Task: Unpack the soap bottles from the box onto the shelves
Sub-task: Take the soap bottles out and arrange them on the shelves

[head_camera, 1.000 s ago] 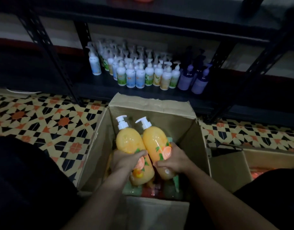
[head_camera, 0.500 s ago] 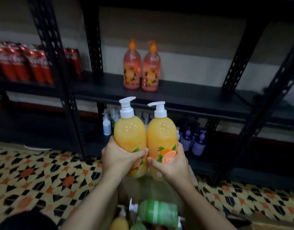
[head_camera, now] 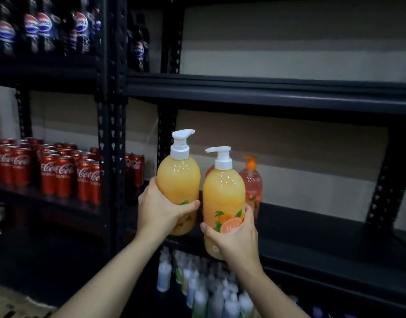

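I hold two orange soap bottles with white pump tops upright in front of the middle shelf (head_camera: 312, 228). My left hand (head_camera: 160, 212) grips the left orange bottle (head_camera: 178, 177) around its lower half. My right hand (head_camera: 234, 237) grips the right orange bottle (head_camera: 223, 196) near its base, slightly lower than the other. Behind them on the shelf stands a pink soap bottle (head_camera: 251, 182) with an orange pump; a second pink one is mostly hidden. The box is out of view.
Red cola cans (head_camera: 59, 173) fill the shelf to the left, past a black upright post (head_camera: 112, 134). Dark cola bottles (head_camera: 41, 31) stand on the top left shelf. Several small pump bottles (head_camera: 197, 288) crowd the lowest shelf. The shelf above (head_camera: 266, 88) holds one dark bottle at its left end.
Both hands lifted the two orange bottles out of the box and up to the middle shelf level. The view rose from the floor to the shelves, and the box left the frame.
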Action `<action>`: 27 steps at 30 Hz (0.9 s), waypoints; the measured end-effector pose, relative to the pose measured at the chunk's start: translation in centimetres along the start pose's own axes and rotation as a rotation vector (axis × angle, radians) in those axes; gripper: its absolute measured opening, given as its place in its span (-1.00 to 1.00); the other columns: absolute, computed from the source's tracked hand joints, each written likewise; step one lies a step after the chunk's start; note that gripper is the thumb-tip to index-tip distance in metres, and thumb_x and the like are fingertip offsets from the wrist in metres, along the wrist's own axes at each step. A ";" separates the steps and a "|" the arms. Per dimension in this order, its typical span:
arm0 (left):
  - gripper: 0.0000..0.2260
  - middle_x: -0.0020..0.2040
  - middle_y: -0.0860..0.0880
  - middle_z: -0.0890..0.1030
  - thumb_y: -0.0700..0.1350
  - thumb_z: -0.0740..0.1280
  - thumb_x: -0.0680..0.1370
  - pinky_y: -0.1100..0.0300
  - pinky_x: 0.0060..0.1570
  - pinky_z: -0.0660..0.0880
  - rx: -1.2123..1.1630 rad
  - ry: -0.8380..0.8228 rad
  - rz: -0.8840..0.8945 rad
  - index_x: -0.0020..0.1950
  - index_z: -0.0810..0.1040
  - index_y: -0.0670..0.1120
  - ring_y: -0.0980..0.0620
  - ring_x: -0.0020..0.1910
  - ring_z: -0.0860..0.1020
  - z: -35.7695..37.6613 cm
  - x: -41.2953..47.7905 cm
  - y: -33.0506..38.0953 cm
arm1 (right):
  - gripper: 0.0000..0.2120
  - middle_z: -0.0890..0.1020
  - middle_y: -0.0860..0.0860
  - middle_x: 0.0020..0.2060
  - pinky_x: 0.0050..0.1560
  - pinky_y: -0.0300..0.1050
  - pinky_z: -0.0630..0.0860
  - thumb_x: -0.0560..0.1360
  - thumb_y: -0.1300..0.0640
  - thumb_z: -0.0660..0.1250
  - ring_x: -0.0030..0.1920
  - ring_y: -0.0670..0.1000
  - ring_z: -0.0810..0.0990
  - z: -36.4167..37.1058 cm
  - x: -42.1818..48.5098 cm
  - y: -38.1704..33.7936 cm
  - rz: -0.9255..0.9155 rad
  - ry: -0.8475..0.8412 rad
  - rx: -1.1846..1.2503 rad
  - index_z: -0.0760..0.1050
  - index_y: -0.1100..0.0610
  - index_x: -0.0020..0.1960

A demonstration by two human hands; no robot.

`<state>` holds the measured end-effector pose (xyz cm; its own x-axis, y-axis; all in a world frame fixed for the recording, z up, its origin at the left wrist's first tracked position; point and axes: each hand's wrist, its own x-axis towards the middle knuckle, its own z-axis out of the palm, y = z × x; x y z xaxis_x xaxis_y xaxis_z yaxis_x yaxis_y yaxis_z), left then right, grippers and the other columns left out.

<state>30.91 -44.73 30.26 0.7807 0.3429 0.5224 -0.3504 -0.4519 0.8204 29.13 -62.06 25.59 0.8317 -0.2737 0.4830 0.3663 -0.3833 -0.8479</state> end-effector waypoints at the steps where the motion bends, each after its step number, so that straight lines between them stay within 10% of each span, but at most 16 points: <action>1: -0.18 0.09 0.01 0.56 0.20 0.64 0.03 0.11 0.01 0.52 -0.005 0.011 0.009 0.20 0.43 0.02 -0.01 0.08 0.52 0.3 1.5 -0.3 | -0.07 0.50 -0.15 0.13 0.13 -0.07 0.53 0.08 -0.21 0.64 0.14 -0.06 0.53 0.8 1.1 0.3 -0.006 -0.005 0.001 0.20 -0.19 0.31; 27: -0.08 0.18 -0.13 0.53 0.25 0.64 0.03 -0.07 0.08 0.56 0.178 0.006 -0.204 0.27 0.43 -0.09 -0.16 0.16 0.53 8.1 15.0 -12.7 | -0.15 0.43 -0.21 0.01 -0.03 -0.31 0.35 0.17 -0.09 0.67 0.09 -0.09 0.46 4.8 7.7 5.9 0.000 0.038 -0.013 0.24 -0.05 0.28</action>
<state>51.24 -40.52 25.78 0.8224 0.4466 0.3524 -0.0893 -0.5105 0.8552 39.64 -62.20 23.29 0.8151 -0.3073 0.4911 0.3606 -0.3943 -0.8453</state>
